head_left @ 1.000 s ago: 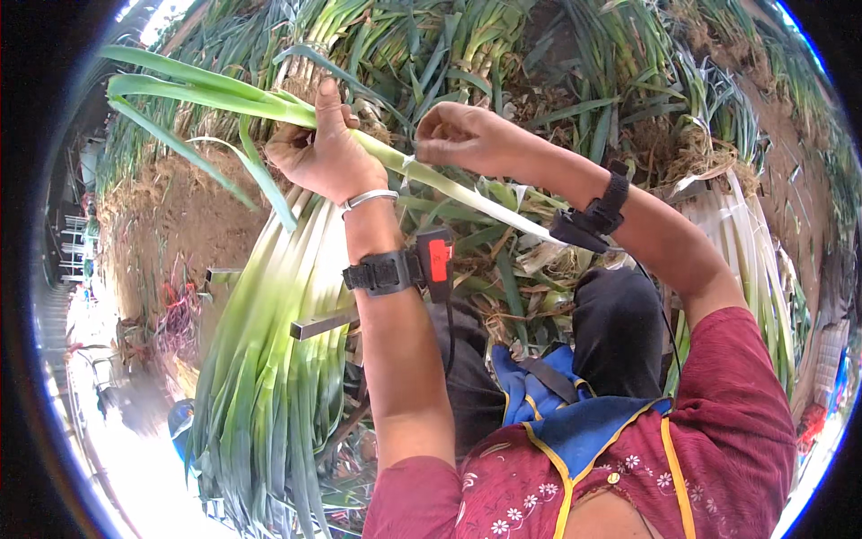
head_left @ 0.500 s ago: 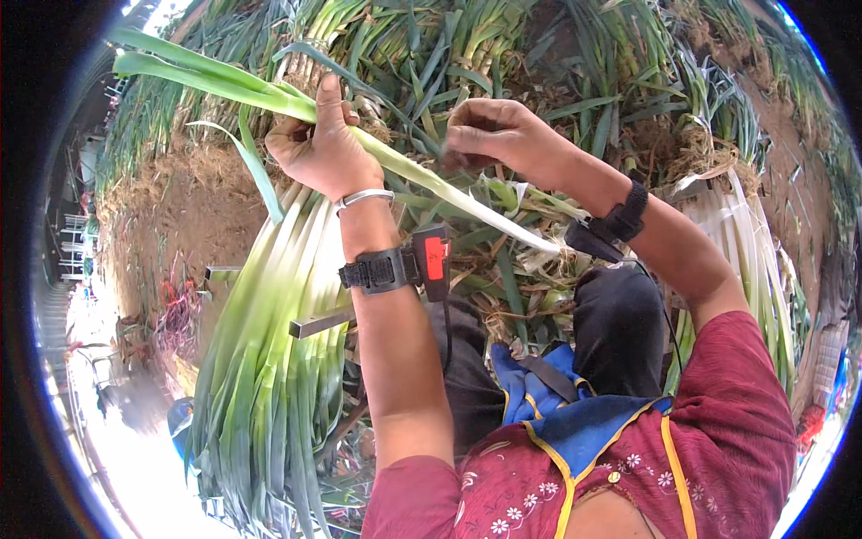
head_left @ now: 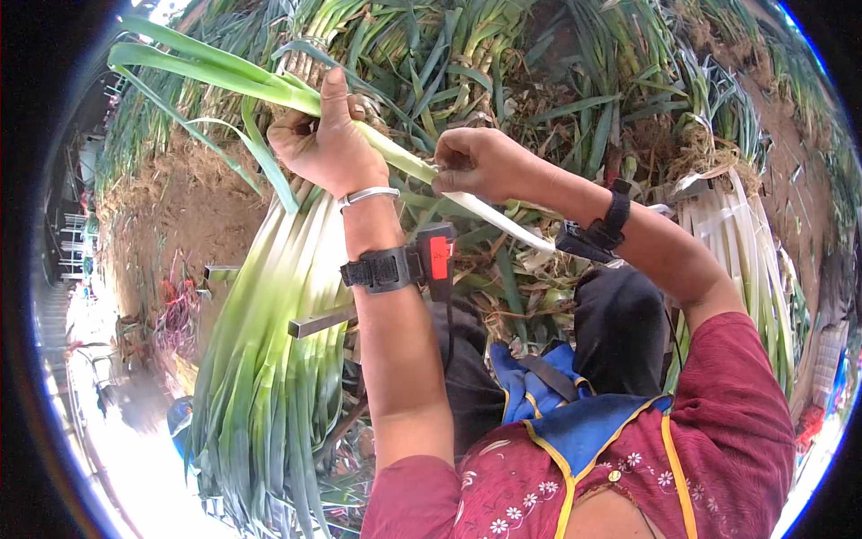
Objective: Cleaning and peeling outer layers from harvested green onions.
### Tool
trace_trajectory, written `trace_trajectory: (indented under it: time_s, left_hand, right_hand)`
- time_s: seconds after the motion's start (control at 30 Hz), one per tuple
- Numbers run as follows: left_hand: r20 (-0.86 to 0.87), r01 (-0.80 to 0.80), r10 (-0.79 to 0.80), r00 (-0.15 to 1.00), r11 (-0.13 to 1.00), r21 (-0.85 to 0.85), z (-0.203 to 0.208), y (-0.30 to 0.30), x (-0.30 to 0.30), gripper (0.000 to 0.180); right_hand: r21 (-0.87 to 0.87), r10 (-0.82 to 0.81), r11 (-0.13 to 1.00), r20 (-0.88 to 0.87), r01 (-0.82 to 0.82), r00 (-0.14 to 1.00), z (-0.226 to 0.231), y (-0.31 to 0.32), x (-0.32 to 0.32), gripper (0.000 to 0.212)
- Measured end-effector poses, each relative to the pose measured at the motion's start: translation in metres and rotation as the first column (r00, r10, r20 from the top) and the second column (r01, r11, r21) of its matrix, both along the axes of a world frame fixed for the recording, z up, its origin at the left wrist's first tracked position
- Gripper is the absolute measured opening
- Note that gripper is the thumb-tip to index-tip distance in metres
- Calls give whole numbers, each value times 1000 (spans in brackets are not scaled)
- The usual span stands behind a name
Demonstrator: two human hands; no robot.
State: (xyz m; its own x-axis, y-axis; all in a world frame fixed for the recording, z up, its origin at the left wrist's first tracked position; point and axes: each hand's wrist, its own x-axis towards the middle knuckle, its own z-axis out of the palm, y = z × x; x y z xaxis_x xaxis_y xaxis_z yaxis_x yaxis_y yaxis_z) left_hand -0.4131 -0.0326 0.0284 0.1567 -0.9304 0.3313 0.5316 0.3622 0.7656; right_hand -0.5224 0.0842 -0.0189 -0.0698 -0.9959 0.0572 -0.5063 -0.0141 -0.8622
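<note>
A long leek (head_left: 400, 160) lies slantwise in front of me, green leaves to the far left and white root end to the near right. My left hand (head_left: 328, 148) is wrapped round its upper stalk, thumb pointing up. Lower on the stalk, my right hand (head_left: 474, 163) pinches at the outer layer, thumb and fingers together. A narrow green leaf (head_left: 193, 135) droops from the leek's top on the left. Under my left wrist, a heap of cleaned leeks (head_left: 269, 305) rests with white ends away from me and leaves toward me.
A square metal bar (head_left: 321, 322) juts beside the cleaned leeks. Uncleaned leeks (head_left: 476, 45) with roots lie in piles at the far side. More pale leeks (head_left: 732, 229) stand at the right. Peeled scraps (head_left: 530, 301) litter the ground by my knees.
My right hand has moved slightly left and down onto the leek's stalk, where it was just above it before. Another narrow leaf now hangs at the left. The left hand keeps its grip.
</note>
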Motion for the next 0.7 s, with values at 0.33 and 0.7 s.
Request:
trace_trajectory:
  time_s: [0.33,0.7]
  left_hand:
    - [10,-13,13,1000,999,-33,-2,-7,8,41]
    - [-28,99,-99,995,995,18,-2,4,-2,35]
  right_hand:
    - [-12,-18,1000,188,21,982,-13,5,-6,16]
    - [-10,-14,1000,262,17,965,10,-21,11,40]
